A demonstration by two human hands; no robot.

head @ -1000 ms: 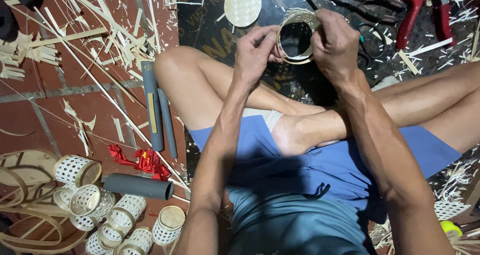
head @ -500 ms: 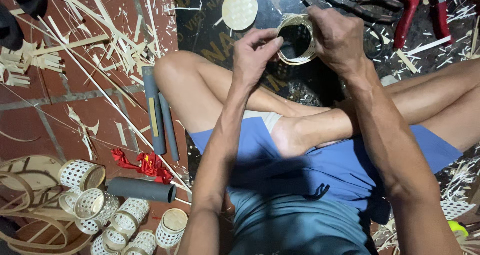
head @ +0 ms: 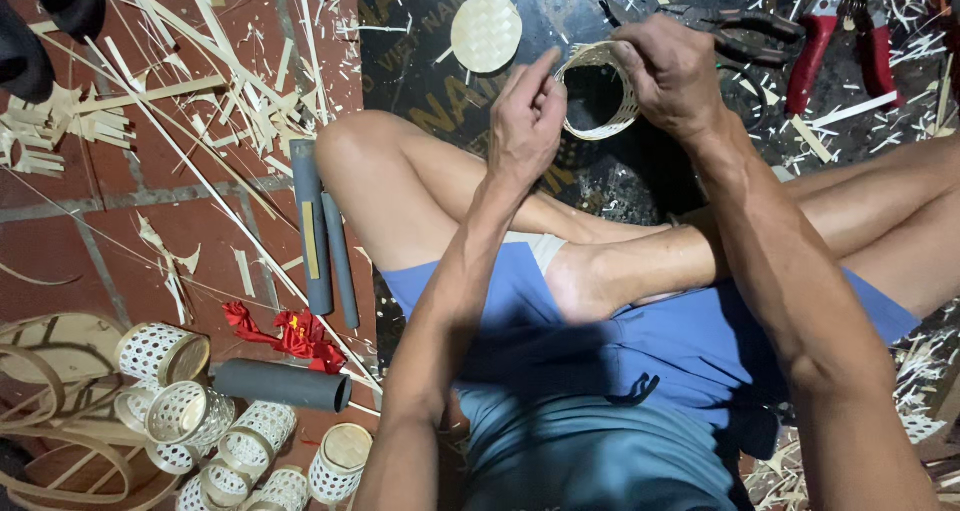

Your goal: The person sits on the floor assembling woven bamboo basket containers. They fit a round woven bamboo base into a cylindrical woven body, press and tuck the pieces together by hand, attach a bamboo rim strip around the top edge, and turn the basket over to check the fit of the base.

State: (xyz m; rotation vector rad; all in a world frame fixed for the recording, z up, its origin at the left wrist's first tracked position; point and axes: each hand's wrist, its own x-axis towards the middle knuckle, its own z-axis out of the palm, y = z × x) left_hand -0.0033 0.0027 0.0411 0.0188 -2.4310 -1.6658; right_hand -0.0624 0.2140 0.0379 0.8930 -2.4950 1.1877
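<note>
I sit cross-legged on the floor and hold a small woven bamboo ring (head: 606, 123) in front of me, over a dark board (head: 420, 51). My right hand (head: 668, 69) grips the ring's upper right rim from above. My left hand (head: 528, 116) presses its fingers against the ring's left side. The ring's opening faces me and looks dark inside. A round woven bamboo disc (head: 486, 33) lies on the board just left of my hands.
Red-handled pliers (head: 826, 31) and dark cutters (head: 730, 26) lie at the top right. Grey tubes (head: 318, 231) and a dark cylinder (head: 282, 385) rest on the brick floor left of my knee, by red scraps (head: 290, 333). Several woven cups (head: 190, 416) cluster bottom left. Bamboo strips (head: 180, 61) litter the floor.
My view has shifted slightly, and the woven ring has been turned a little between my hands. The fingers of my left hand have moved closer against the ring's side.
</note>
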